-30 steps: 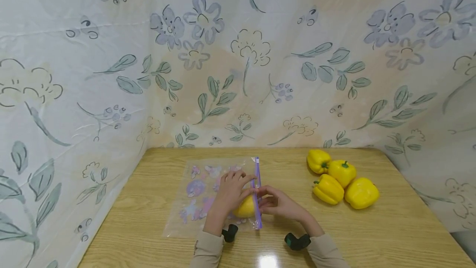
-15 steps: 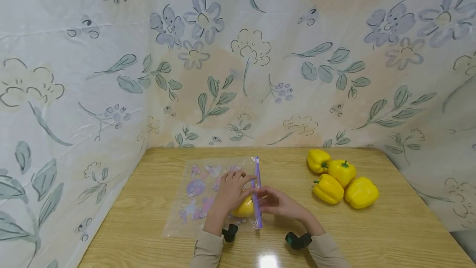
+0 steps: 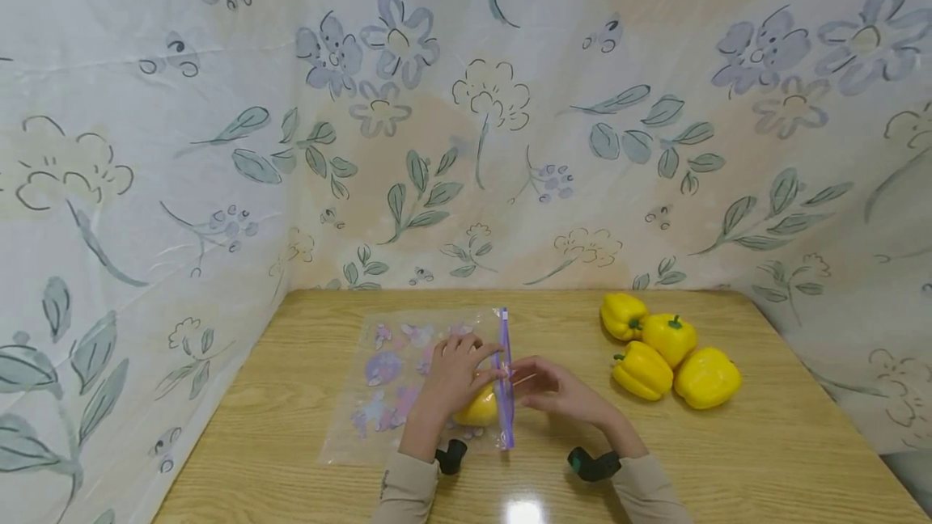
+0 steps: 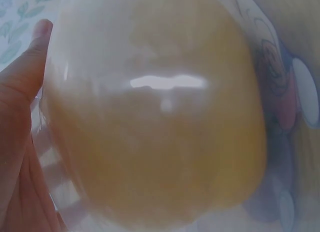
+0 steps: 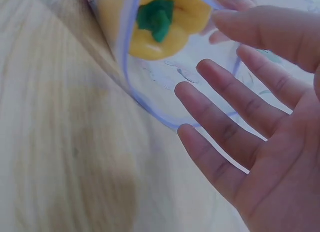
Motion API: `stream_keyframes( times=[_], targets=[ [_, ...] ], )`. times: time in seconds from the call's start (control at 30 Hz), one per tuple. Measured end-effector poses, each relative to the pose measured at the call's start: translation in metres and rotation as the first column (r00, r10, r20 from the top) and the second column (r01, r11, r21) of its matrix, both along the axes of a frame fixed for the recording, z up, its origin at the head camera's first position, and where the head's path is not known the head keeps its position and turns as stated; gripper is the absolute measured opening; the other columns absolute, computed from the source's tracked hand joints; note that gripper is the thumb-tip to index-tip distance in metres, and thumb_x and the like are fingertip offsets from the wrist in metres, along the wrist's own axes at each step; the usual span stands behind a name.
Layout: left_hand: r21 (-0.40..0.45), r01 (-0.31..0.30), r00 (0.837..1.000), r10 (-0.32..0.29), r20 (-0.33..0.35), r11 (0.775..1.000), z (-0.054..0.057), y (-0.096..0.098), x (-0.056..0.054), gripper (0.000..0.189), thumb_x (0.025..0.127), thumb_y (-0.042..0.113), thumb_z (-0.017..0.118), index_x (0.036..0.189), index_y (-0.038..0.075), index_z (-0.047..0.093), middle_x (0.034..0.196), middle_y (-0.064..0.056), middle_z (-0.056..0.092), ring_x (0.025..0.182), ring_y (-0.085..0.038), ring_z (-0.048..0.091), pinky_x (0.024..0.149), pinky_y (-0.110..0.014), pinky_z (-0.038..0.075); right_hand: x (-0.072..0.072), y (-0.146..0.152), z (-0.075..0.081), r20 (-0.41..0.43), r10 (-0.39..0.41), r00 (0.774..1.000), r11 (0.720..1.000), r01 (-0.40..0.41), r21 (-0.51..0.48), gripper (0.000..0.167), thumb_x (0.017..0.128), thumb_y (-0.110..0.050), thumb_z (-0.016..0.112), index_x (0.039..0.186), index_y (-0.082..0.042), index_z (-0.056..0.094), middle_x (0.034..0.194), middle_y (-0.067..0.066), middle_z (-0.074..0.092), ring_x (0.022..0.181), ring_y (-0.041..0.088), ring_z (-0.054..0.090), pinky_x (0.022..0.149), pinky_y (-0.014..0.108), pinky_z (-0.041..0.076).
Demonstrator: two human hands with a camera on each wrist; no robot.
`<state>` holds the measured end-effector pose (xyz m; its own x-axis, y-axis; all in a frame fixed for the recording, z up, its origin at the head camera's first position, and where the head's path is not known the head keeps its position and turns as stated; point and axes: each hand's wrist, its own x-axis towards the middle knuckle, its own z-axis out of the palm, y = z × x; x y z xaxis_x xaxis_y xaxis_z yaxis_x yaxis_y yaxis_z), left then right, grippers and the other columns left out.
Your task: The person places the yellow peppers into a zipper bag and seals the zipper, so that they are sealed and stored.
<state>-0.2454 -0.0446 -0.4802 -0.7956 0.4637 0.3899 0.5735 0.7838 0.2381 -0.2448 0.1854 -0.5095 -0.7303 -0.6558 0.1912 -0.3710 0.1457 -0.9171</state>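
Observation:
A clear zip bag (image 3: 382,427) with purple cartoon prints and a purple zip edge (image 3: 507,419) lies flat at the left, its mouth facing right. Inside the mouth sits a yellow bell pepper (image 3: 476,409); the right wrist view shows its green stem (image 5: 156,17) facing out. My left hand (image 3: 455,374) lies over the bag and pepper, holding the upper layer near the zip; its fingertips are partly hidden. Just outside the mouth is my right hand (image 3: 557,395), fingers extended and nothing in its grasp. The bagged pepper (image 4: 170,142) fills the left wrist view.
Several loose yellow bell peppers (image 3: 670,338) stand grouped at the table's right rear. The wooden table (image 3: 277,427) meets a flower-patterned cloth (image 3: 539,265) at the back and sides. Black wrist devices (image 3: 593,465) are worn on both wrists.
My right hand has drawn back slightly to the right, away from the bag's mouth, with its fingers coming clear of the zip edge. The left hand has stayed in place.

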Motion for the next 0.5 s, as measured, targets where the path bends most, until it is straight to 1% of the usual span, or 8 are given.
stream_keyframes(
  times=[0.13, 0.27, 0.37, 0.5],
  targets=[
    [-0.004, -0.009, 1.0, 0.009, 0.01, 1.0, 0.0, 0.0, 0.0, 0.042, 0.088, 0.051, 0.051, 0.123, 0.03, 0.058, 0.11, 0.001, 0.054, 0.11, -0.024, 0.046, 0.098, -0.053, 0.035, -0.001, 0.006, 0.003, -0.088, -0.042, 0.995, 0.999, 0.044, 0.03, 0.047, 0.089, -0.008, 0.061, 0.131, 0.001, 0.042, 0.122, 0.022, 0.054, 0.109, 0.04, 0.055, 0.092, 0.048, 0.046],
    [0.002, -0.017, 1.0, 0.017, 0.021, 1.0, 0.0, 0.0, -0.001, 0.041, 0.088, 0.051, 0.052, 0.123, 0.03, 0.058, 0.111, 0.001, 0.053, 0.111, -0.024, 0.045, 0.098, -0.054, 0.034, -0.002, 0.011, 0.009, -0.152, -0.077, 0.985, 0.995, 0.085, 0.047, 0.043, 0.089, -0.006, 0.06, 0.13, -0.004, 0.045, 0.12, 0.023, 0.055, 0.107, 0.038, 0.056, 0.092, 0.049, 0.046],
    [0.003, -0.019, 1.0, 0.019, 0.022, 1.0, 0.0, 0.001, 0.0, 0.041, 0.089, 0.05, 0.052, 0.123, 0.03, 0.058, 0.111, 0.001, 0.053, 0.111, -0.024, 0.045, 0.099, -0.054, 0.034, -0.001, 0.015, 0.012, -0.173, -0.105, 0.979, 0.992, 0.116, 0.058, 0.043, 0.089, -0.005, 0.06, 0.129, -0.007, 0.046, 0.119, 0.023, 0.055, 0.107, 0.038, 0.056, 0.092, 0.05, 0.045],
    [0.0, -0.022, 1.0, 0.022, 0.02, 1.0, -0.001, 0.0, 0.0, 0.041, 0.089, 0.051, 0.052, 0.124, 0.03, 0.057, 0.112, 0.001, 0.052, 0.111, -0.024, 0.045, 0.099, -0.053, 0.033, 0.0, 0.02, 0.014, -0.174, -0.149, 0.973, 0.983, 0.165, 0.081, 0.042, 0.088, -0.01, 0.063, 0.128, -0.012, 0.048, 0.119, 0.021, 0.057, 0.107, 0.038, 0.056, 0.092, 0.052, 0.044]
  ],
)
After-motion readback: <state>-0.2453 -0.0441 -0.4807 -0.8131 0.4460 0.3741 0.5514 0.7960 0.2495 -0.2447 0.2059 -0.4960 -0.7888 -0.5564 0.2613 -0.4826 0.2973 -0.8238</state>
